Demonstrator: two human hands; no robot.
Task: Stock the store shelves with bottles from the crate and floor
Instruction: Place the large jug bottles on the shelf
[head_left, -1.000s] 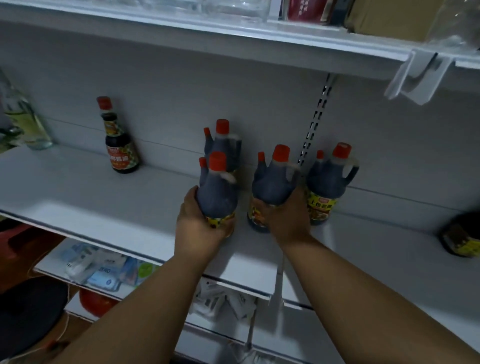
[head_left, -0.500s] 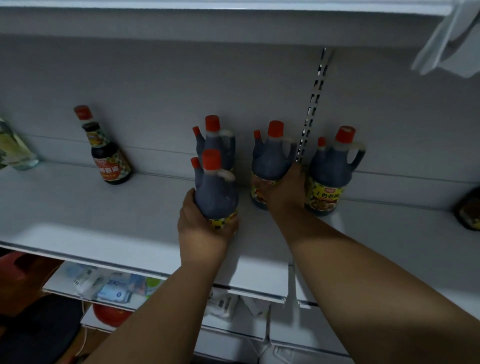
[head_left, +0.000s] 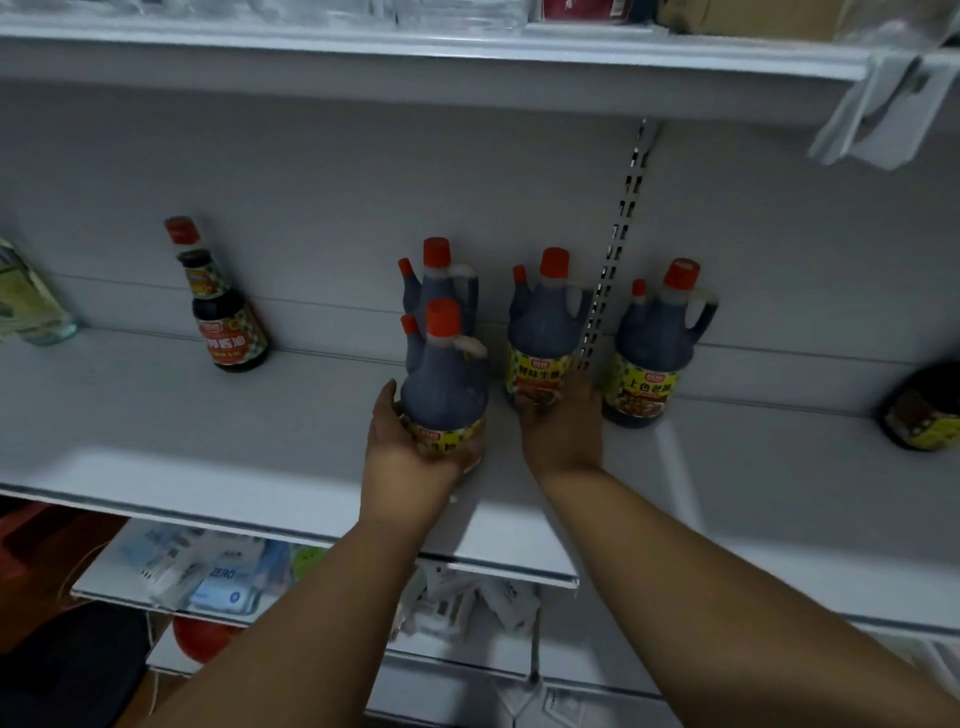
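White shelf (head_left: 156, 441) in front of me. My left hand (head_left: 410, 457) grasps the base of the front soy sauce jug (head_left: 444, 384), standing upright on the shelf. My right hand (head_left: 563, 426) curls round the foot of the next jug (head_left: 545, 332) to its right. A third jug (head_left: 654, 353) stands further right; a small sauce bottle (head_left: 226, 312) well left.

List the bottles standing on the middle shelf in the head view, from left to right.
Clear bottle → small sauce bottle → jug in the left hand → jug at the right hand → third jug → dark bottle at the right edge.
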